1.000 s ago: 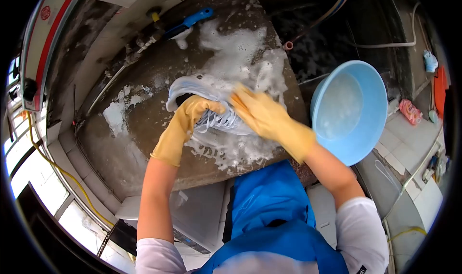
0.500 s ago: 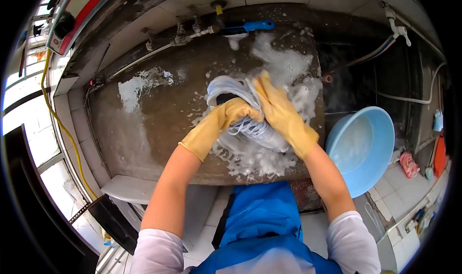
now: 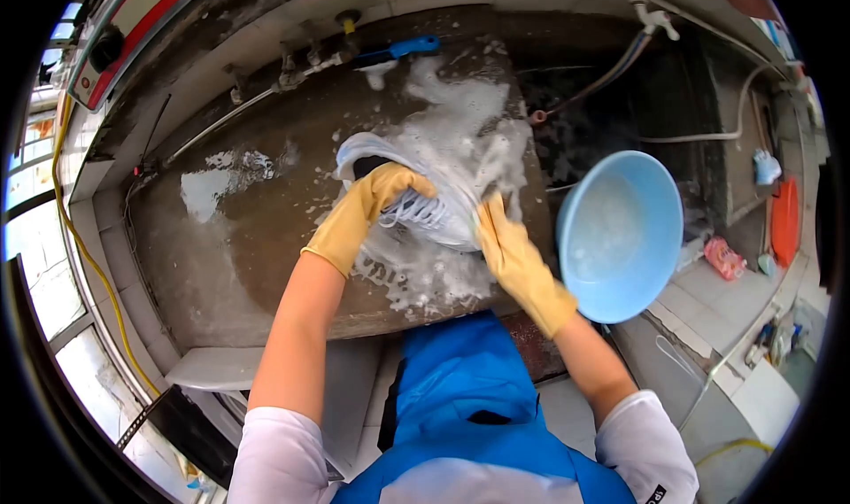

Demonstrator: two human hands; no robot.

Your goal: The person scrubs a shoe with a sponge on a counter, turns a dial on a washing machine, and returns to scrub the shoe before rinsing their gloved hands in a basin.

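Note:
A white lace-up sneaker (image 3: pixel 447 223), wet and soapy, lies on the brown slab, its dark opening toward the upper left and its toe toward the lower right. My left hand (image 3: pixel 376 201), in a yellow rubber glove, is closed on the shoe near its opening and laces. Against the toe's right side is my right hand (image 3: pixel 522 260), in a matching glove, with its fingers pressed together. Anything under those fingers is hidden. White suds (image 3: pixel 469 105) spread around the shoe and up the slab.
Right of the slab stands a light-blue basin (image 3: pixel 667 238) with cloudy water. A blue-handled brush (image 3: pixel 413 46) lies by the back wall near a pipe (image 3: pixel 257 101). A tap (image 3: pixel 651 17) and hose (image 3: pixel 611 74) are at the upper right. The slab (image 3: pixel 274 265) ends before my apron.
My right hand has moved from the shoe's upper side down along it to the toe. My left hand keeps its hold. The whole view has shifted, bringing more of the right side in.

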